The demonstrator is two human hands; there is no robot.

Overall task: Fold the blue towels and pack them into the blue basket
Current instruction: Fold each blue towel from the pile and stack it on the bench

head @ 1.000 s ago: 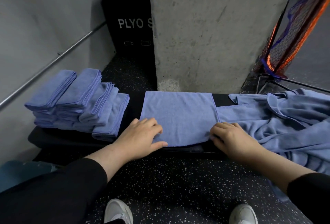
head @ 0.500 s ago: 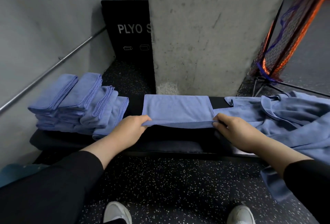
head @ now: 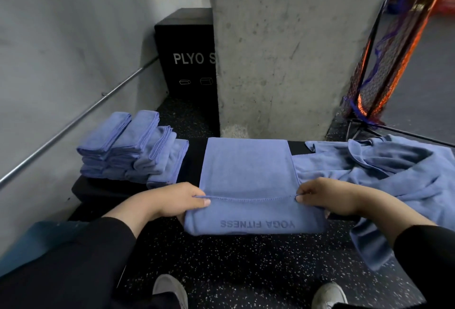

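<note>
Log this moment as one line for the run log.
step: folding towel on bench | left hand: pinches hem | right hand: pinches hem | folded stack: left | basket: unseen

Soft matt cloth towel (head: 246, 173) with stitched hem, rough concrete pillar (head: 283, 50), speckled rubbery floor (head: 246, 264).

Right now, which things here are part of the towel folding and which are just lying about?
Part of the job:
towel being folded
left hand
right hand
folded stack
unfolded pile

Lying about:
plyo box
net
wall rail
</note>
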